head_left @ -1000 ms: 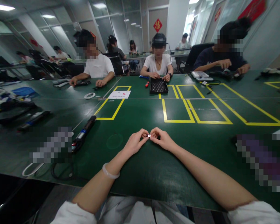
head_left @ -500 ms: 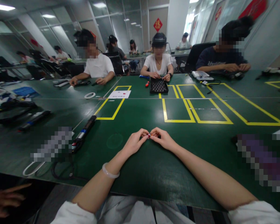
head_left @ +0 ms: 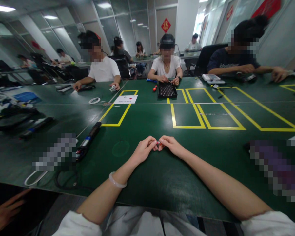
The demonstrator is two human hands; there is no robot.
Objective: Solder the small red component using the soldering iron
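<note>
Over the green table (head_left: 147, 183), my left hand (head_left: 145, 148) and my right hand (head_left: 172, 147) meet fingertip to fingertip. Between them they pinch a small red piece with a shiny silvery spot (head_left: 159, 143). Its kind is too small to make out, and fingers cover most of it. Both hands are closed, thumbs and forefingers pressed on the piece. My left wrist wears a pale bangle (head_left: 117, 181).
Yellow tape outlines (head_left: 188, 127) mark the table ahead. A black tube-like tool (head_left: 89, 139) and a cable lie on the left. Opposite, a person works at a black tray (head_left: 167, 95). A white paper (head_left: 126, 99) lies left of it. Another person's hand (head_left: 7, 209) shows at lower left.
The small piece has turned between my fingers and shows more silver; my fingertips have shifted slightly. Across the table, the person at right has stretched an arm out to the right.
</note>
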